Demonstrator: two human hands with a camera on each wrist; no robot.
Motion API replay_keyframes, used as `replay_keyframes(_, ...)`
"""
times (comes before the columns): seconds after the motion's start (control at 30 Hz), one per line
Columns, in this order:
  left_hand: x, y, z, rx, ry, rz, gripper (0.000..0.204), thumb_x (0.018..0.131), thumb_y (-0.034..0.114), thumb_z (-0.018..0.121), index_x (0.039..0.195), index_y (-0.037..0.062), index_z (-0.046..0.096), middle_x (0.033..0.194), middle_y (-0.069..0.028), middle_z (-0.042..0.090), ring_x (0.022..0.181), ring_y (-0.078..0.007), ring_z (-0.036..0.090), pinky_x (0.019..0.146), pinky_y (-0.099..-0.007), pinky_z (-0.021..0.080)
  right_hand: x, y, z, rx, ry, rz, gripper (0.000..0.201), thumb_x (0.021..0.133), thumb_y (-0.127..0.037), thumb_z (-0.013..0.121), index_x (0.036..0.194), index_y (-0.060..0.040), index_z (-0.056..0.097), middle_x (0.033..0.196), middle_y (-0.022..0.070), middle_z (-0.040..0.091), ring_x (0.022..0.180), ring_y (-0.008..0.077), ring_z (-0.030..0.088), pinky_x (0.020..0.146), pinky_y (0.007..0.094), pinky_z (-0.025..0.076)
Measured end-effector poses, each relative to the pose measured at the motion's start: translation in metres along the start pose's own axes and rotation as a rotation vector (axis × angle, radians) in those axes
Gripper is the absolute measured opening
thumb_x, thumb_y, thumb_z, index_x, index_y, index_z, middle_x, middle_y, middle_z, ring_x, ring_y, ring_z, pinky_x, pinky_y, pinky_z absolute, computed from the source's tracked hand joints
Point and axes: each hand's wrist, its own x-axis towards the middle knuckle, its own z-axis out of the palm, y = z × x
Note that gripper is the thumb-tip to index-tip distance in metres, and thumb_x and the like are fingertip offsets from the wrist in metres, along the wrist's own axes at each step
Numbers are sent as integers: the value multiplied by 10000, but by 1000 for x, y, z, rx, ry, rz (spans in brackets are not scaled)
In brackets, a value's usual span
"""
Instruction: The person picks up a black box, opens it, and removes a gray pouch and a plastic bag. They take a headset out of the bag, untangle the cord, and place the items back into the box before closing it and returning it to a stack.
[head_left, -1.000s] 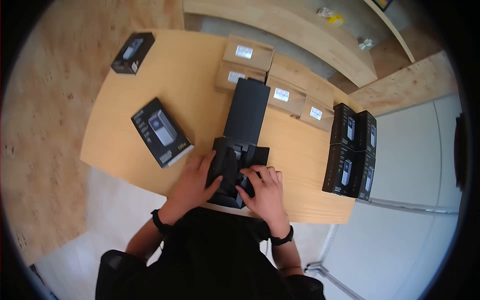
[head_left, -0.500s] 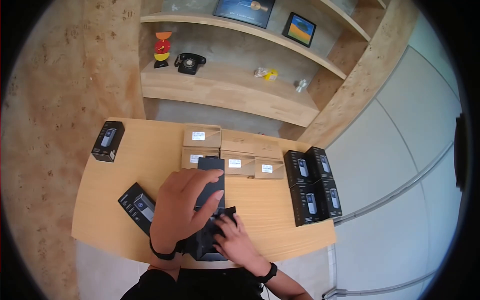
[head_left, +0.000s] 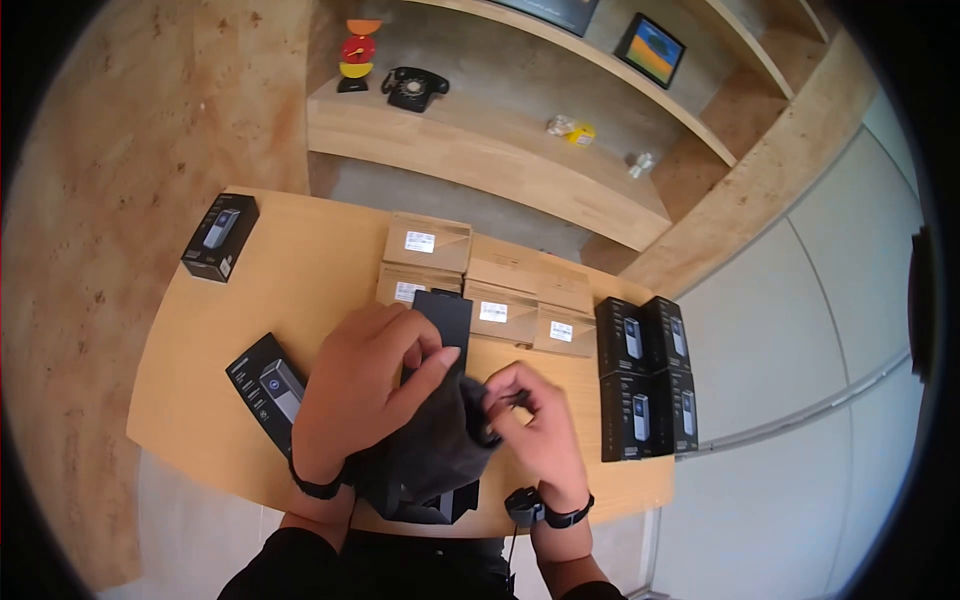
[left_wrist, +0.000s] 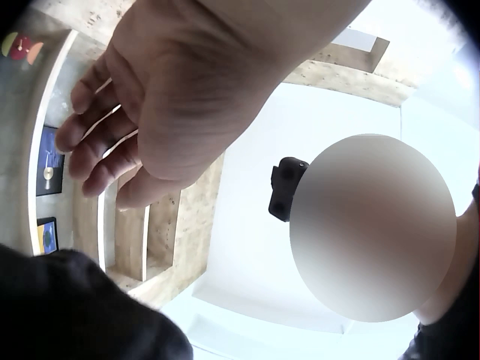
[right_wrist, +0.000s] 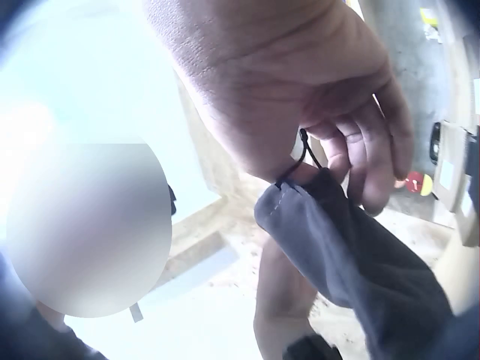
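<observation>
The left grip [head_left: 368, 395] hides part of the black box [head_left: 264, 384] beside it. The dark pouch [head_left: 437, 450] covers much of the open box [head_left: 461, 499] under it. Words on the white labels [head_left: 419, 242] are too small to read. The head view's top edge cuts off the dark blue picture [head_left: 555, 11]. The face [left_wrist: 373, 229] is blurry in both wrist views.

A tan, dark-speckled burl-wood wall [head_left: 150, 280] rises left of the light brown wooden table [head_left: 170, 385]. Beyond the table I see pale wooden shelving [head_left: 490, 178] against a mottled grey back wall [head_left: 500, 72]. Flat white panels [head_left: 780, 320] line the right; the floor [head_left: 200, 492] is pale, its material hard to make out.
</observation>
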Motion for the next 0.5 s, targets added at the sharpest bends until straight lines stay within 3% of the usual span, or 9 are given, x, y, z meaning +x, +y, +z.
replay_keyframes(0.07, 1, 0, 9, -70, 11, -84, 280, 915, 217, 796, 765, 61, 619, 649, -64, 576, 582, -221, 558, 553, -351, 433, 19, -4, -7, 66, 13, -16, 95, 929, 52, 667, 1012, 10, 651, 907, 19, 704, 850, 75, 666, 817, 261, 548)
replay_keyframes(0.17, 1, 1, 11, -53, -136, -146, 246, 906, 167, 803, 815, 0, 646, 706, -86, 614, 587, -166, 595, 560, -291, 457, 31, 0, -10, 209, 44, -1, 84, 954, 51, 671, 1019, 2, 654, 941, 4, 692, 861, 63, 654, 817, 248, 533)
replay_keyframes(0.2, 2, 4, 13, -100, -134, -185, 298, 883, 200, 830, 778, 6, 630, 646, -64, 586, 562, -151, 570, 548, -285, 450, 34, 2, -11, 235, 52, -16, 85, 960, 53, 671, 1023, -1, 654, 950, 1, 689, 867, 61, 652, 815, 244, 528)
replay_keyframes(0.37, 4, -1, 26, -13, -154, -272, 261, 870, 149, 781, 760, 8, 591, 602, -78, 552, 542, -176, 552, 540, -301, 439, 44, 15, -11, 356, 75, -71, 141, 956, 86, 663, 1068, 4, 639, 985, -3, 685, 893, 64, 659, 816, 238, 521)
replay_keyframes(0.5, 6, -4, 28, -18, -114, -289, 209, 869, 100, 730, 764, 7, 574, 613, -103, 552, 536, -202, 553, 538, -318, 437, 35, 6, -15, 225, 127, -15, 242, 918, 138, 646, 1107, -13, 640, 1027, 36, 692, 933, 100, 675, 819, 247, 534)
